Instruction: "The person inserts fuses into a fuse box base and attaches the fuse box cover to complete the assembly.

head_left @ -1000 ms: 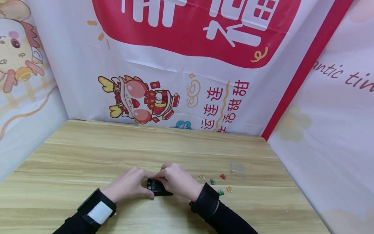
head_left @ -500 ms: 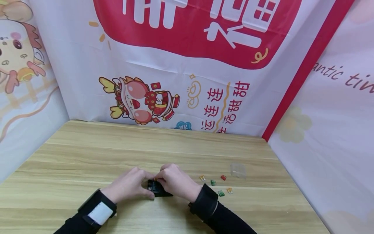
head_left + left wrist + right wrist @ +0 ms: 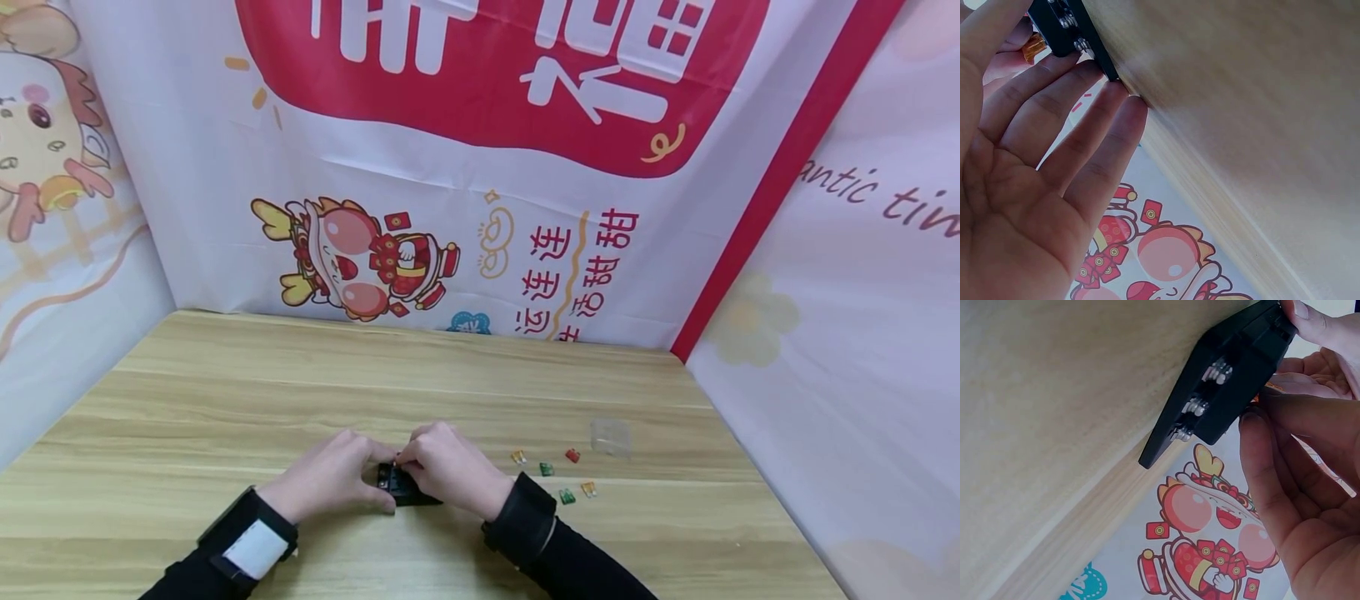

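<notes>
A black fuse block [image 3: 408,490] with metal screw terminals along its side lies on the table. My left hand [image 3: 330,475] grips it, thumb at the near side and fingers at the far side. In the left wrist view the fingertips touch the edge of the block [image 3: 1075,28]. My right hand [image 3: 453,467] pinches an orange blade fuse [image 3: 1034,47] against the top of the block. The right wrist view shows the block [image 3: 1238,378] from its terminal side, with the fuse mostly hidden by the right fingertips [image 3: 1254,425].
Right of the hands lie several loose blade fuses: two orange [image 3: 519,457], two green [image 3: 567,496] and one red [image 3: 573,455]. A clear plastic box or lid [image 3: 611,436] lies just beyond them. Printed cloth [image 3: 480,150] hangs along the table's back edge.
Both hands stay at the fuse block almost unmoved. Less of the orange fuse shows between the right fingertips in the head view.
</notes>
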`<state>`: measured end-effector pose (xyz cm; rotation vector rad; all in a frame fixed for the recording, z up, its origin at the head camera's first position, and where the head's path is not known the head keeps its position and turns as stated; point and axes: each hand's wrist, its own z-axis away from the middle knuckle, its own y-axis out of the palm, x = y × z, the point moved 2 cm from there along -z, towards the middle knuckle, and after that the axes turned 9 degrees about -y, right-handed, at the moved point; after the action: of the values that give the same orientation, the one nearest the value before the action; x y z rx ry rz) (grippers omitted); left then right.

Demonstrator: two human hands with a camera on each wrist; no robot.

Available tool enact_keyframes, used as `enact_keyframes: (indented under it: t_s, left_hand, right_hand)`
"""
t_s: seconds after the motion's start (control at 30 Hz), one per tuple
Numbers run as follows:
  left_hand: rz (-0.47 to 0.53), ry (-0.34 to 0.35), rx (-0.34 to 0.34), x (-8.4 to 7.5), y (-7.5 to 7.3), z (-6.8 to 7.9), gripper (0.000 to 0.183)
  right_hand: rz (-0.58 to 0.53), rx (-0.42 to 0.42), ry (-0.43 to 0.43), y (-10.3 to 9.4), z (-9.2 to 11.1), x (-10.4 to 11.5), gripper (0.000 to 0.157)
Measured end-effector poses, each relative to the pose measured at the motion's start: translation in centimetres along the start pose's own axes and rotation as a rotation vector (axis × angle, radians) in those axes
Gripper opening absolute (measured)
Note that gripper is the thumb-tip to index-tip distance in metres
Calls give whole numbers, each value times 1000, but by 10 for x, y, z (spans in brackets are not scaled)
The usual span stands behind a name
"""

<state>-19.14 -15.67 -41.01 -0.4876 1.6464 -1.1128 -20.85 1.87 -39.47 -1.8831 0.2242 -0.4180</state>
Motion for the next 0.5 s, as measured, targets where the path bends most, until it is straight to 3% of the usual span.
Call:
enact_keyframes:
  t_s: [0.5]
  left_hand:
    - [0,36,6,-1,1,0,56]
  right_hand:
    - [33,-5,-15,0,0,0,10]
